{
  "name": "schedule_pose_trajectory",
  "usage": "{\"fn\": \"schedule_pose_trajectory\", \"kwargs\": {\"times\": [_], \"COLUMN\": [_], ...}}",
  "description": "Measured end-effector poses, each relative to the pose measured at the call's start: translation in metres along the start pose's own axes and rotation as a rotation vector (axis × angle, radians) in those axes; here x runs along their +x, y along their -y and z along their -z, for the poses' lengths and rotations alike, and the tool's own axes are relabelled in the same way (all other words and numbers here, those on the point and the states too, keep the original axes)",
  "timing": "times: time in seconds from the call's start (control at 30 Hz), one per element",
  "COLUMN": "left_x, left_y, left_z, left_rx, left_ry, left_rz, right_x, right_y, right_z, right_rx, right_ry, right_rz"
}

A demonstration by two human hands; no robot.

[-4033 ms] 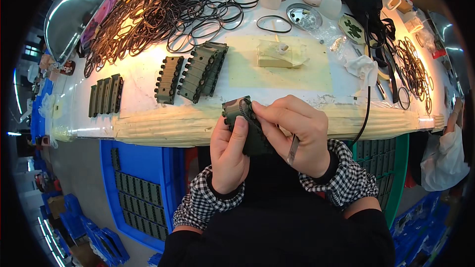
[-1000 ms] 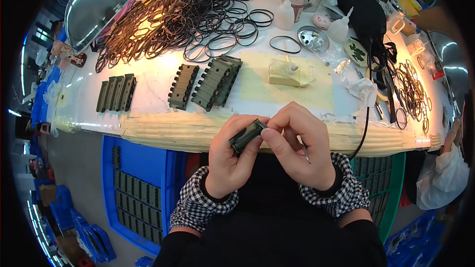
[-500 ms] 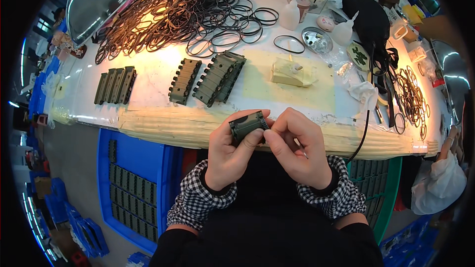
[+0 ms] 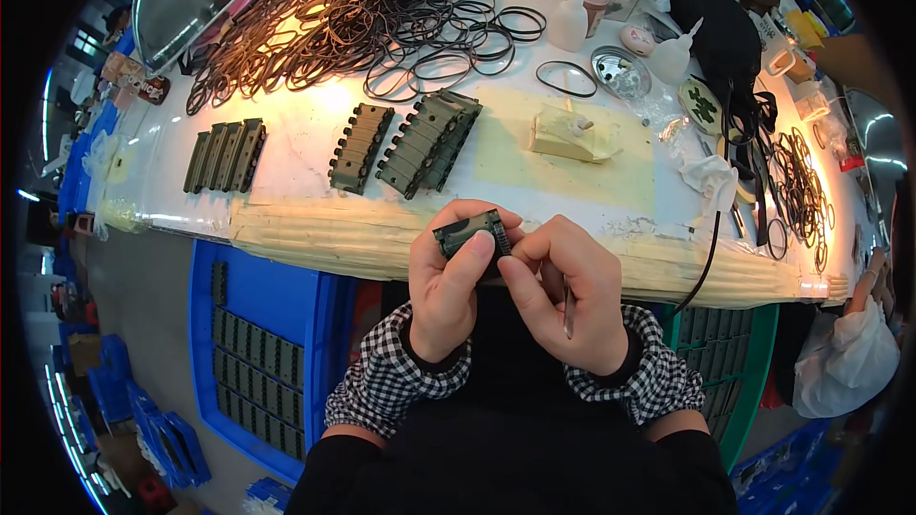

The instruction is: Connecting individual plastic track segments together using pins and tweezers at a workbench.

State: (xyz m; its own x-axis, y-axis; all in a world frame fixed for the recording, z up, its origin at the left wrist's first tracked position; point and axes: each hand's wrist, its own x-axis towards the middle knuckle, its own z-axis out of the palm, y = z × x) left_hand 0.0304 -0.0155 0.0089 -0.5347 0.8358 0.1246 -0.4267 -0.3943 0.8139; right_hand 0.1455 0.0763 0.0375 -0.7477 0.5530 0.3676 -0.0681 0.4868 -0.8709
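Over the table's front edge, my left hand (image 4: 444,291) is closed around a short dark green casing (image 4: 468,233) with a ridged dark end, its thumb pressed on the side. My right hand (image 4: 572,291) is closed, its thumb and forefinger meeting at the ridged end. A thin metal tool (image 4: 570,313) is tucked in the right hand and juts out below the fingers; its other end is hidden. Whether the right fingertips also pinch a ring cannot be made out. Beyond my hands, similar green casings stand in rows (image 4: 426,145) on the table.
A large heap of black rubber rings (image 4: 353,24) covers the back left of the table. A taped block (image 4: 571,133), a metal dish (image 4: 620,72) and squeeze bottles (image 4: 568,21) lie to the right. Below are a blue tray (image 4: 258,300) and a green crate (image 4: 760,343) of casings.
The left hand has tilted the casing, so its ridged end faces more toward me. My right hand has turned slightly, and more of the metal tool shows. The view has shifted a little.
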Motion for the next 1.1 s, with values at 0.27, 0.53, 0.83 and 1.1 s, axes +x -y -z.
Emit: {"fn": "schedule_pose_trajectory", "kwargs": {"times": [0.27, 0.53, 0.83, 1.1], "left_x": [0.002, 0.002, 0.006, 0.015], "left_y": [0.000, -0.001, -0.001, 0.002], "left_z": [0.003, 0.001, 0.011, 0.022], "left_rx": [-0.074, -0.044, -0.214, -0.594], "left_ry": [-0.022, -0.015, 0.011, 0.101], "left_rz": [0.004, -0.014, 0.008, 0.133], "right_x": [-0.002, -0.003, -0.003, -0.008], "right_y": [0.003, -0.001, -0.001, 0.005], "right_z": [-0.010, -0.012, -0.020, -0.021], "right_rx": [-0.065, -0.069, -0.163, -0.253], "right_ry": [-0.027, -0.035, -0.053, 0.002], "right_rz": [0.136, 0.182, 0.260, 0.317]}}
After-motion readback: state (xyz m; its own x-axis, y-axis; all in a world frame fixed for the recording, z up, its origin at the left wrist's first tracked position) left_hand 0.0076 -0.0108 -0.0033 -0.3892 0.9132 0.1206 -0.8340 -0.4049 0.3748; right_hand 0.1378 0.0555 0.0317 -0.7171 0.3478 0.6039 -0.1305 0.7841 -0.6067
